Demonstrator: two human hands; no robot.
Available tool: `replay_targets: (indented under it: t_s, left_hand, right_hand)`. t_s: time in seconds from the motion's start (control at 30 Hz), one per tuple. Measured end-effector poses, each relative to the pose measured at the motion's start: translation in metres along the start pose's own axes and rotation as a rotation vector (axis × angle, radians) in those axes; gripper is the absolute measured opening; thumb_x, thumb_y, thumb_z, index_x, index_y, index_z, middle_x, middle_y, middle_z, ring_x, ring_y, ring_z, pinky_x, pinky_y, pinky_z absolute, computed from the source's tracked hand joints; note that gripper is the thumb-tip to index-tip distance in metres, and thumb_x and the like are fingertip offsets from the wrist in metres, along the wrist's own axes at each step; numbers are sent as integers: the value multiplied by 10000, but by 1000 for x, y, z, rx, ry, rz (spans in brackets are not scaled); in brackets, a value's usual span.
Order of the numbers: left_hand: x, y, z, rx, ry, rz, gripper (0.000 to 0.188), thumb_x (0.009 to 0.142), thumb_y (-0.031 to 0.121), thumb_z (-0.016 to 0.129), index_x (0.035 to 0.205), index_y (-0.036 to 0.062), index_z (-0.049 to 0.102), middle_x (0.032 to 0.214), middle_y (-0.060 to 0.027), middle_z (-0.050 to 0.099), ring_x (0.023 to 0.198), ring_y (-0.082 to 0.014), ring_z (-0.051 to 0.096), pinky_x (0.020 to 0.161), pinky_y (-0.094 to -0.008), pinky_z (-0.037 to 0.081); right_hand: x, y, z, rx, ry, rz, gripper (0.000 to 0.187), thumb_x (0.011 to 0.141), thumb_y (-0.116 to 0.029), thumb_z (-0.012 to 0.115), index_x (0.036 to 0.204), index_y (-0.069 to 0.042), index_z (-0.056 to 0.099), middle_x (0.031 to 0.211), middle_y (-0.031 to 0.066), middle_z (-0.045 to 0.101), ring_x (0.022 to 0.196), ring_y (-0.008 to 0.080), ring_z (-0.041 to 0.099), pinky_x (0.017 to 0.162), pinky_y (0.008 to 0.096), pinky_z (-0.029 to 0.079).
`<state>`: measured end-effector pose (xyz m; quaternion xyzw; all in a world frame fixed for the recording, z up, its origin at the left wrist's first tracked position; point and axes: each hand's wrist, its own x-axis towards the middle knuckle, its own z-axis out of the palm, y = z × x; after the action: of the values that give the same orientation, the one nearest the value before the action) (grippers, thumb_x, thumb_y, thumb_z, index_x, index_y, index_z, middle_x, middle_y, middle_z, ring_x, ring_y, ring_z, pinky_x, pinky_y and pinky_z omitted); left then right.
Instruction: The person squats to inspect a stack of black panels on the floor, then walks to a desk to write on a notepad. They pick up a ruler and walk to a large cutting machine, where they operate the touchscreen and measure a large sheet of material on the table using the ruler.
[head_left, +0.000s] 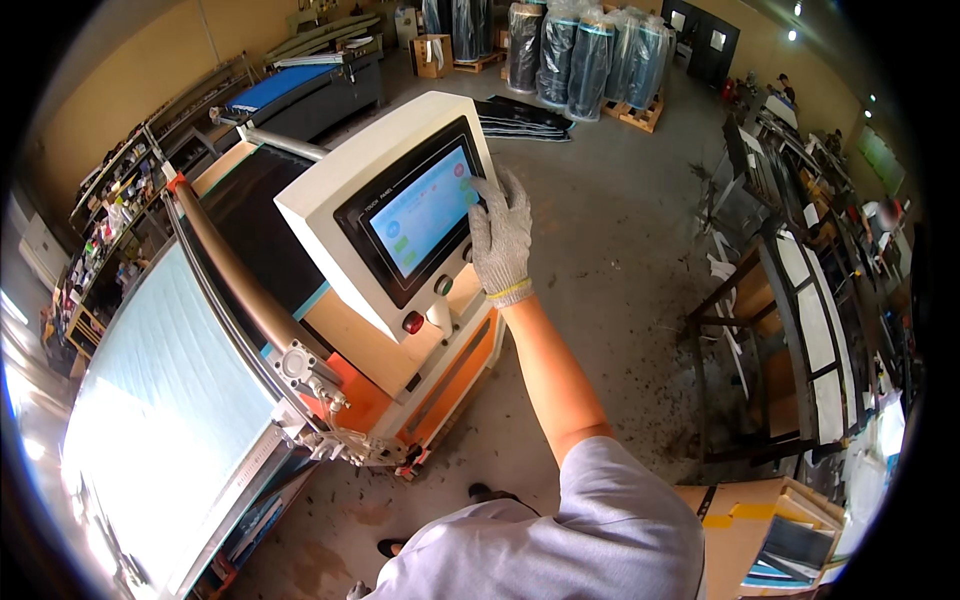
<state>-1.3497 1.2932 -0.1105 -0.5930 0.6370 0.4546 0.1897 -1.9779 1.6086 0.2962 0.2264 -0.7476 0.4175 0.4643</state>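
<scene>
1. The fisheye head view looks down from above the wearer's grey shirt at five o'clock.
2. It also faces forward, wrapped rolls far off at one o'clock.
3. The control screen is near, toward eleven o'clock.

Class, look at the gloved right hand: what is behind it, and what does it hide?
Behind the right hand, part of the screen and, farther off, the floor show around it. Whatever it covers at the screen's right edge cannot be seen.
</scene>
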Motion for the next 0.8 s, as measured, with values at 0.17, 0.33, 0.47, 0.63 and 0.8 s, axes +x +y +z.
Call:
replay_targets:
  t_s: [0.17,0.33,0.47,0.63,0.8]
  left_hand:
    - [4,5,-1,-10,-13,-1,366,877,311,639,1103,23,655,900,-97,644,750,-206,599,667,-366,503]
    - [8,-3,-6,-47,-22,-2,351,879,306,636,1081,20,668,870,-91,650,722,-198,599,649,-361,503]
    - [10,-34,-21,-156,12,-23,340,881,301,633,1064,18,678,847,-86,654,700,-192,599,634,-357,503]
    - [33,-67,-44,-342,52,-22,328,883,296,630,1043,16,691,818,-81,659,673,-184,600,616,-352,504]
    - [46,-99,-73,-498,132,13,322,887,279,630,1044,8,703,831,-57,675,686,-155,585,628,-335,480]
  right_hand:
    - [-25,5,6,-3,56,69,255,973,-166,542,1205,-97,623,1329,288,475,1076,409,569,945,460,463]
    - [-27,6,4,39,2,206,261,964,-204,553,1188,-88,619,1321,270,502,1184,426,501,1004,495,405]
    - [-51,-5,8,-12,80,225,267,978,-231,538,1174,-69,621,1268,228,539,1182,407,506,1007,487,403]
    - [-181,32,-16,-362,-24,495,253,991,-242,516,1123,-49,612,1138,237,591,1028,413,560,883,476,471]
    - [-324,-14,-26,-384,-657,777,346,939,-300,589,1141,-24,635,1145,276,621,1044,442,602,871,482,486]
